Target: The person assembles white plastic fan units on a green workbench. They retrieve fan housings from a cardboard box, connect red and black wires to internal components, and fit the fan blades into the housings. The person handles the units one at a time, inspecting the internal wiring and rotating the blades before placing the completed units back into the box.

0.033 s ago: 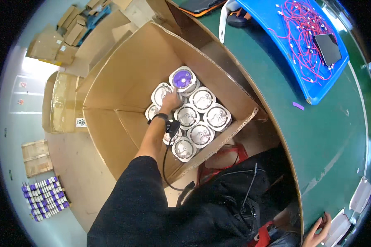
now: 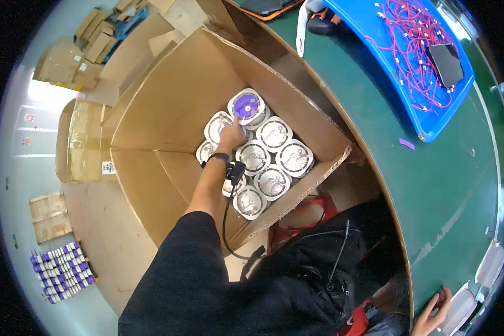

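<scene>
My left hand point(image 2: 231, 136) reaches down into a deep cardboard box point(image 2: 168, 112). Its index finger lies against the edge of a white round-cornered unit with a purple disc face point(image 2: 246, 105), which sits above its neighbours. The other fingers appear curled at that unit's near edge and are partly hidden. Several similar white units with pale round faces, such as one white unit point(image 2: 274, 134), stand packed together around the hand. At lower right, my right hand point(image 2: 433, 313) rests by the green table's edge, thumb and fingers apart, beside a white shallow piece point(image 2: 459, 311).
The green table point(image 2: 431, 207) runs along the right. On it stands a blue tray point(image 2: 375, 50) with red wires point(image 2: 414, 33) and a black phone-like slab point(image 2: 446, 65). Further cartons point(image 2: 87, 140) and stacked purple-and-white parts point(image 2: 61, 273) are on the left. A cable hangs from my left wrist.
</scene>
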Tool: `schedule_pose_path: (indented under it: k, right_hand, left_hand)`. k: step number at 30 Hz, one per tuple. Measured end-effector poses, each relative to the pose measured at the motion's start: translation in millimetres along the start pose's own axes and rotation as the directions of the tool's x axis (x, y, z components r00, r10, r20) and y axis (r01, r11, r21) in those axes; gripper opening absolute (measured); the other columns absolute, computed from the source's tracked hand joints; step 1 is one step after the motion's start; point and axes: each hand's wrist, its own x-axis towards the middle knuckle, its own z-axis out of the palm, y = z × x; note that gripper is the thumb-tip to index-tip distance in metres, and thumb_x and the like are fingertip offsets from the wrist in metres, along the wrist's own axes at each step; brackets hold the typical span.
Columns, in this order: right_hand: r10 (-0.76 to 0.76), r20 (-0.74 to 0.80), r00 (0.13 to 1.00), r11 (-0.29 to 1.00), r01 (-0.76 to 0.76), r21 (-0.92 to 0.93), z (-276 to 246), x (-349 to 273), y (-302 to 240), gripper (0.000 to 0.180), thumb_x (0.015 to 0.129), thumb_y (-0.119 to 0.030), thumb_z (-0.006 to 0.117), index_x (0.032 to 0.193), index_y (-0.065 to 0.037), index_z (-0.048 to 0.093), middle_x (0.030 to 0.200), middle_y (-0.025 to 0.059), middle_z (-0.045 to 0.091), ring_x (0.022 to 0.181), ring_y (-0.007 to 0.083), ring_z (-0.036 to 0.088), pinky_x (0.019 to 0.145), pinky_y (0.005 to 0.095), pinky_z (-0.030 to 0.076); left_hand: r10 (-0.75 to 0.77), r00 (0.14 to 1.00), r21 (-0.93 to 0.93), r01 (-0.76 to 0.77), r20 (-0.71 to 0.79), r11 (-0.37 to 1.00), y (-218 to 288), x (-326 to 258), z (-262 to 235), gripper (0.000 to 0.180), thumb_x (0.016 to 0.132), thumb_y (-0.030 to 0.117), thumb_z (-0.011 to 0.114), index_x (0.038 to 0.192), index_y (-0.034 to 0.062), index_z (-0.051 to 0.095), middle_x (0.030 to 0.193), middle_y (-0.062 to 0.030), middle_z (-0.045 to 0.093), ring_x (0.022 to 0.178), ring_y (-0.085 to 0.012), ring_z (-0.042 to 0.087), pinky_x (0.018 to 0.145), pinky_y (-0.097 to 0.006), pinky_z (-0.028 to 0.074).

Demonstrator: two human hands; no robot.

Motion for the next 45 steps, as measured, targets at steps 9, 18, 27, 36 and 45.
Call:
schedule_pose_path:
  k: [9,18,27,36,45]
  right_hand:
    - [0.056,-0.184,0.981,0.997,-0.063,-0.034,23,4,13,0.021,0.094,-0.012,0.063,0.104,0.007,0.063,0.09,0.0195,0.066,0.078,0.0274,0.064,0.072,0.0372,0.053]
    - [0.156,-0.162,0.974,0.987,-0.161,-0.017,25,1,36,0.027,0.094,-0.016,0.061,0.111,0.005,0.061,0.101,0.0196,0.065,0.09,0.0299,0.063,0.081,0.0384,0.05]
    - [0.065,-0.16,0.985,0.994,-0.05,0.097,36,8,59,0.02,0.101,-0.012,0.05,0.112,0.003,0.056,0.097,0.0097,0.06,0.087,0.0154,0.055,0.079,0.0285,0.046]
    - [0.098,-0.076,0.992,0.973,-0.08,0.217,36,20,41,0.013,0.098,-0.009,0.053,0.106,0.0,0.057,0.079,0.0064,0.055,0.065,0.0106,0.047,0.056,0.025,0.037]
    - [0.048,-0.179,0.983,0.963,0.002,0.269,21,14,16,0.01,0.093,-0.009,0.059,0.1,-0.003,0.063,0.058,0.003,0.039,0.053,0.0097,0.036,0.048,0.0292,0.029]
  left_hand:
    - [0.079,0.965,0.208,-0.026,-0.25,0.978,9,-3,18,0.066,0.084,0.016,0.061,0.144,0.02,0.032,0.112,-0.0331,0.048,0.085,-0.0437,0.066,0.067,-0.047,0.057]
    - [0.06,0.984,0.189,-0.028,-0.168,0.982,28,8,-8,0.037,0.093,0.019,0.051,0.129,0.0148,0.057,0.099,-0.0209,0.068,0.094,-0.035,0.067,0.08,-0.047,0.055]
    - [0.096,0.978,0.048,-0.088,-0.188,0.995,-20,25,-41,0.037,0.081,0.019,0.068,0.118,0.0138,0.067,0.098,-0.0191,0.07,0.087,-0.0359,0.07,0.076,-0.045,0.057]
    - [-0.018,0.999,0.119,0.014,0.033,0.993,-43,-54,-172,0.04,0.077,0.016,0.064,0.116,0.0109,0.07,0.106,-0.0234,0.069,0.088,-0.0321,0.071,0.072,-0.04,0.06]
    - [0.291,0.954,0.238,-0.299,0.073,0.924,110,-282,-378,0.037,0.073,0.012,0.061,0.107,0.0074,0.073,0.092,-0.0202,0.072,0.082,-0.0309,0.071,0.076,-0.038,0.056]
